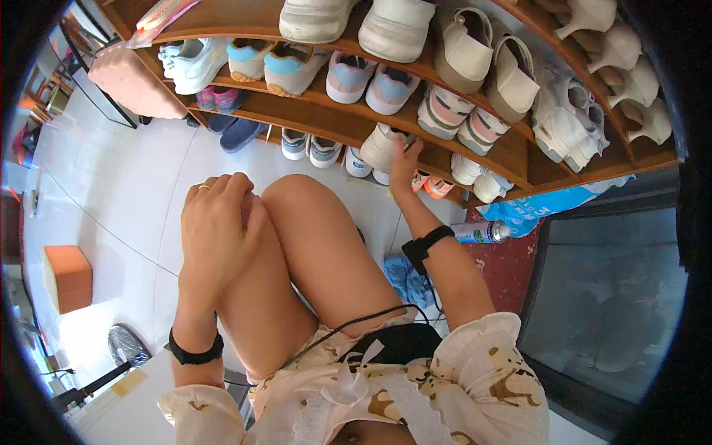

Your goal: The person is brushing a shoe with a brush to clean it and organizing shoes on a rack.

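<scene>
My right hand (405, 164) reaches to the wooden shoe rack and grips an off-white shoe (380, 148) at its collar. The shoe is at the front edge of a lower shelf, above a white sneaker with a blue mark (356, 162). Part of its far end is hidden by my fingers and the rack. Resting on my bent left knee, my left hand (217, 222) holds nothing and has a ring on one finger. To the right of my right hand are orange-and-pink shoes (439, 187) and a white pair (466, 168).
The curved-looking wooden rack (311, 114) holds several pairs of shoes. A spray can (481, 232) lies near a blue plastic bag (520, 217). Blue cloth (409, 278) is on the floor beside my leg. An orange box (68, 278) stands at the left. A black cable (356, 321) crosses my lap.
</scene>
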